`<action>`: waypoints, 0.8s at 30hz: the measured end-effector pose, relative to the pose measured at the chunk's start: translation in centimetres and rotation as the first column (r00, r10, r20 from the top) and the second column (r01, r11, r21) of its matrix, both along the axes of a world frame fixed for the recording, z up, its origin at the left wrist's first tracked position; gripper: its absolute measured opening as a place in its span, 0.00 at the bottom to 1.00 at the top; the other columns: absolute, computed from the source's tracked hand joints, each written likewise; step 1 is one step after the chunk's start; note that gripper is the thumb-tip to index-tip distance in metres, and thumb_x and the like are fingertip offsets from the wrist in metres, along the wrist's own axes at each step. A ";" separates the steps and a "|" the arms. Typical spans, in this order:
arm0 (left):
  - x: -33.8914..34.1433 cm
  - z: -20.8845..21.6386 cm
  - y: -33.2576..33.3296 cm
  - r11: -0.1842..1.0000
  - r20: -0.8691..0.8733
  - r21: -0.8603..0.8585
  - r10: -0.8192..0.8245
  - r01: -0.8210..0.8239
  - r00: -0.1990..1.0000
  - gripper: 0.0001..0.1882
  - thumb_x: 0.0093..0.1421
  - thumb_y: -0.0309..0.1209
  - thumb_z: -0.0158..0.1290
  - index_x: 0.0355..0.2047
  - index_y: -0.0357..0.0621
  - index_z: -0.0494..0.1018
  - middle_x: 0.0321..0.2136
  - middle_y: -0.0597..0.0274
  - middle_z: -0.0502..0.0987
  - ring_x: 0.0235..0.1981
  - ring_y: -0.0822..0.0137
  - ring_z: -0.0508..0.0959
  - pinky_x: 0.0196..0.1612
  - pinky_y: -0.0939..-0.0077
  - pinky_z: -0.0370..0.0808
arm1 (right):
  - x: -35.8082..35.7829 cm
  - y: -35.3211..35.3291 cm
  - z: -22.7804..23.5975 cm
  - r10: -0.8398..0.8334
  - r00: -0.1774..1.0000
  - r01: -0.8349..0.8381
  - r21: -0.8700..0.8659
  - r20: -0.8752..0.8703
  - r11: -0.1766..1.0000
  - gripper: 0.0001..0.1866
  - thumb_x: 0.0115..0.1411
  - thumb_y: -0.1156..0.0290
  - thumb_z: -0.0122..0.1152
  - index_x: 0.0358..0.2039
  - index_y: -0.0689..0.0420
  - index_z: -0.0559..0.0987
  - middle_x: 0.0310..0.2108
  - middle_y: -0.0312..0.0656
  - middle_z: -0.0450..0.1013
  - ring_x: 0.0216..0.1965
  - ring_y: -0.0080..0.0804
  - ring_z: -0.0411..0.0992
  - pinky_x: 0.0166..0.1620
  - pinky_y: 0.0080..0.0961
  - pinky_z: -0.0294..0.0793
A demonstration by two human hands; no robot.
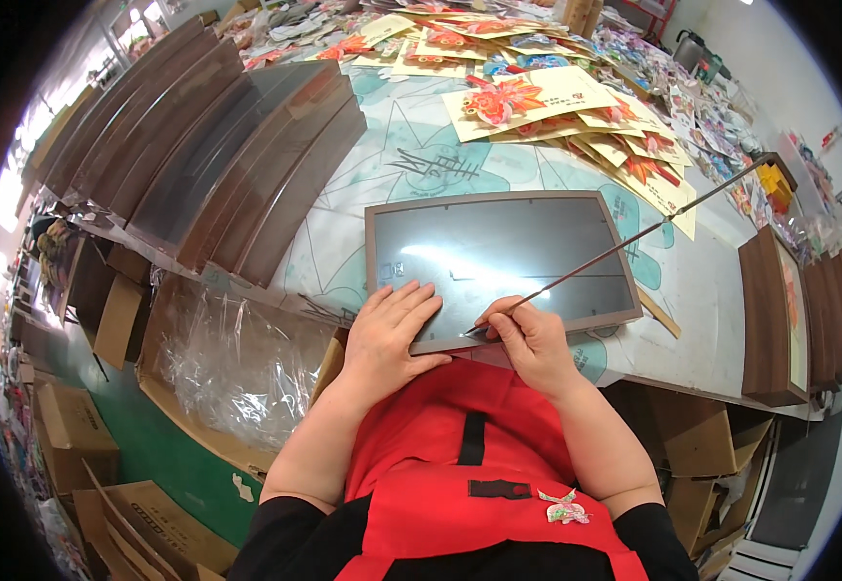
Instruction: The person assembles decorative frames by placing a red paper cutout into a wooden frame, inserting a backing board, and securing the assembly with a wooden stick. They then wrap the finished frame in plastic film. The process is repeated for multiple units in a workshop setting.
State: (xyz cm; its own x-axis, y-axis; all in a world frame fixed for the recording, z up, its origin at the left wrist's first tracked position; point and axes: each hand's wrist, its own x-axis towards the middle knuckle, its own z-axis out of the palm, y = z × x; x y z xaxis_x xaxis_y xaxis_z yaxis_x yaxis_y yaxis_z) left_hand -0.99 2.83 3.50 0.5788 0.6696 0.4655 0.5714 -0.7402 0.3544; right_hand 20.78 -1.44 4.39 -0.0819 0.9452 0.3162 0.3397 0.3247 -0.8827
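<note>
A brown picture frame (503,200) lies on the table in front of me, its dark shiny panel facing up. Small tabs line the panel's edge. My left hand (390,334) rests flat on its near left corner, fingers stretched out over the panel and the thumb along the rim. In my right hand (527,339) is a thin dark rod (590,262), pinched close to its pointed metal tip. That tip meets the near edge of the panel. The rod slants up to the right, past the frame, towards a dark piece at the table's far right.
Brown frames (276,145) stand in a row at the left, several more (774,320) at the right. Cream printed cards (576,107) are piled at the back. A wooden strip (659,314) lies beside the frame. Below left, a cardboard box (179,387) holds clear plastic film (247,368).
</note>
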 end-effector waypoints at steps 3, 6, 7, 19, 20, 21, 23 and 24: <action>0.0 0.0 0.0 1.000 0.001 -0.002 0.001 -0.001 1.000 0.37 0.38 0.42 0.68 0.49 0.43 0.71 0.52 0.57 0.73 0.56 0.58 0.70 0.59 0.56 0.63 | -0.1 0.0 0.1 -0.013 1.000 0.013 -0.008 0.020 1.000 0.04 0.62 0.74 0.55 0.35 0.60 0.77 0.27 0.42 0.75 0.27 0.33 0.76 0.32 0.23 0.73; 0.1 0.0 0.0 1.000 0.002 -0.004 0.002 -0.002 1.000 0.37 0.38 0.42 0.68 0.49 0.43 0.71 0.52 0.57 0.73 0.56 0.58 0.70 0.59 0.56 0.63 | -0.1 0.0 -0.3 0.011 0.992 -0.018 0.054 0.128 0.998 0.05 0.63 0.78 0.51 0.34 0.63 0.75 0.28 0.39 0.75 0.25 0.25 0.72 0.31 0.21 0.71; 0.1 0.1 0.0 1.000 0.002 -0.005 0.003 -0.003 1.000 0.37 0.38 0.42 0.68 0.49 0.43 0.71 0.52 0.57 0.73 0.56 0.58 0.70 0.59 0.56 0.63 | -0.2 0.0 -0.2 0.005 0.987 -0.020 0.091 0.160 0.996 0.04 0.63 0.78 0.51 0.34 0.63 0.75 0.27 0.40 0.74 0.25 0.27 0.72 0.31 0.21 0.71; 0.3 0.3 -0.2 1.000 -0.004 -0.018 -0.001 0.001 1.000 0.36 0.38 0.40 0.68 0.49 0.42 0.71 0.52 0.56 0.73 0.56 0.57 0.70 0.59 0.56 0.63 | 1.6 -0.6 0.9 -0.020 0.988 0.008 0.078 0.153 0.997 0.02 0.61 0.78 0.54 0.34 0.61 0.73 0.26 0.47 0.72 0.28 0.44 0.72 0.33 0.30 0.71; 0.3 0.3 -0.2 1.000 -0.004 -0.017 -0.003 0.003 1.000 0.36 0.38 0.40 0.68 0.49 0.42 0.71 0.52 0.56 0.73 0.56 0.57 0.70 0.59 0.56 0.63 | 2.2 -0.7 0.8 -0.031 0.990 0.022 0.067 0.140 0.998 0.02 0.61 0.78 0.54 0.34 0.61 0.73 0.27 0.46 0.72 0.28 0.43 0.72 0.33 0.29 0.71; 0.3 0.3 -0.2 1.000 -0.003 -0.016 -0.005 0.005 1.000 0.36 0.38 0.40 0.68 0.49 0.42 0.71 0.52 0.56 0.73 0.56 0.57 0.70 0.59 0.56 0.63 | 2.8 -0.8 0.7 -0.043 0.991 0.036 0.056 0.129 0.998 0.02 0.61 0.78 0.53 0.34 0.61 0.73 0.27 0.46 0.72 0.28 0.42 0.72 0.33 0.29 0.71; 0.3 0.2 -0.1 1.000 -0.005 -0.026 -0.006 0.005 1.000 0.36 0.38 0.40 0.69 0.49 0.42 0.71 0.52 0.56 0.72 0.57 0.57 0.69 0.60 0.56 0.62 | 4.0 -1.1 0.7 -0.053 0.991 0.049 0.038 0.124 0.998 0.02 0.61 0.78 0.53 0.35 0.61 0.73 0.26 0.45 0.72 0.27 0.38 0.72 0.33 0.27 0.71; 0.3 0.2 -0.1 0.999 -0.006 -0.037 -0.007 0.007 1.000 0.37 0.37 0.39 0.69 0.50 0.42 0.71 0.53 0.56 0.72 0.57 0.56 0.69 0.60 0.56 0.62 | 4.7 -1.3 0.8 -0.071 0.988 0.067 0.037 0.133 0.997 0.02 0.61 0.78 0.53 0.35 0.61 0.73 0.26 0.45 0.72 0.27 0.38 0.71 0.33 0.26 0.71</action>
